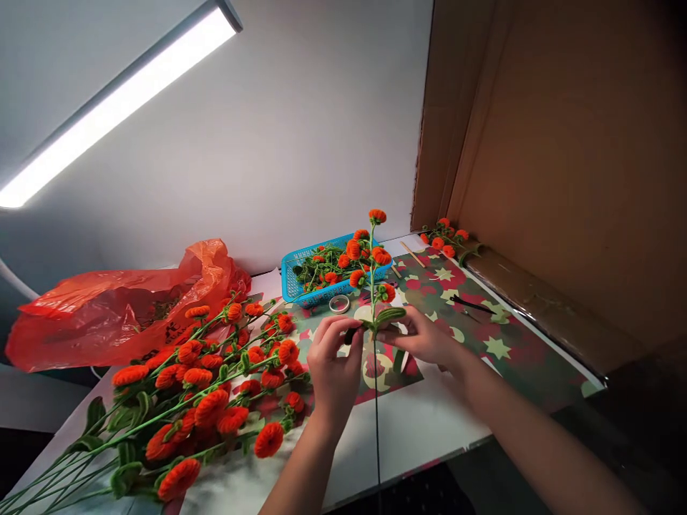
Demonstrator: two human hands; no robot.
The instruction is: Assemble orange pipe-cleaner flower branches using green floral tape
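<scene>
An artificial flower stem with several fuzzy orange blooms stands upright in front of me, its bare dark wire hanging below the table edge. My left hand is closed in a pinch at the stem's left side, on a dark green fuzzy leaf. From the right, my right hand closes its fingers at the stem joint, beside another green leaf. A short green strip hangs beneath the right hand. Its fingertips are partly hidden behind the leaf.
Many finished orange flower stems lie at the left beside a red plastic bag. Behind my hands are a blue basket of flower pieces and a tape roll. Black scissors lie right, near a brown roll.
</scene>
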